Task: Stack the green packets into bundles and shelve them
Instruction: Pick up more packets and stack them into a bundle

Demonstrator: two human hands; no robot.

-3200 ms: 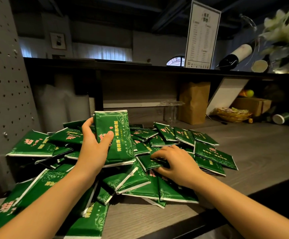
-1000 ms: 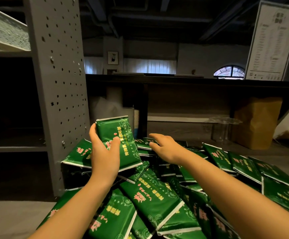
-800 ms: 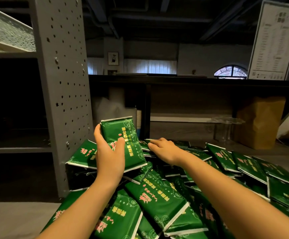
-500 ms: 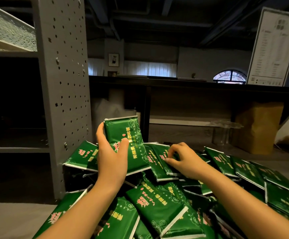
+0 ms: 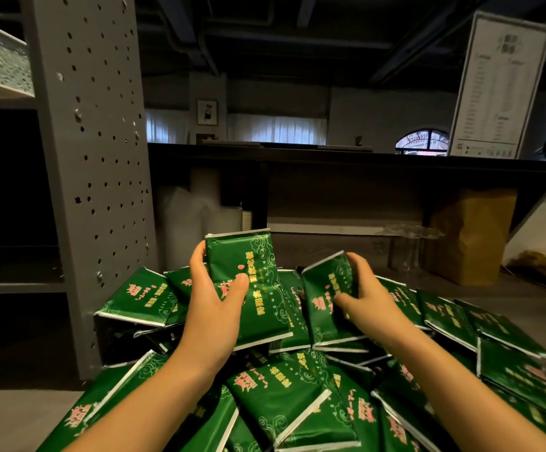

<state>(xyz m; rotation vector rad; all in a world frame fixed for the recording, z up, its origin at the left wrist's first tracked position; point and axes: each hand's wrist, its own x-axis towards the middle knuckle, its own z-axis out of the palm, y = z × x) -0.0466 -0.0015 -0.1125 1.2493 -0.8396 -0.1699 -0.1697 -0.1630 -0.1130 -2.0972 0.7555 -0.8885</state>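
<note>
A loose heap of green packets (image 5: 284,396) with gold and pink print covers the grey counter in front of me. My left hand (image 5: 214,301) grips a small bundle of green packets (image 5: 252,288), held upright above the heap, thumb on its face. My right hand (image 5: 363,298) holds another green packet (image 5: 325,298) lifted off the heap and tilted up beside the bundle, fingers over its top edge and thumb on its face. A narrow gap separates the two.
A grey perforated shelf upright (image 5: 92,158) stands at the left, with dark shelf bays (image 5: 11,197) beyond it. A brown paper bag (image 5: 470,233) and a clear glass stand (image 5: 408,249) sit at the back right. A tall printed sign (image 5: 500,86) stands on the dark ledge.
My right hand has picked one packet off the heap and raised it toward the bundle. My left hand keeps the bundle upright in about the same place.
</note>
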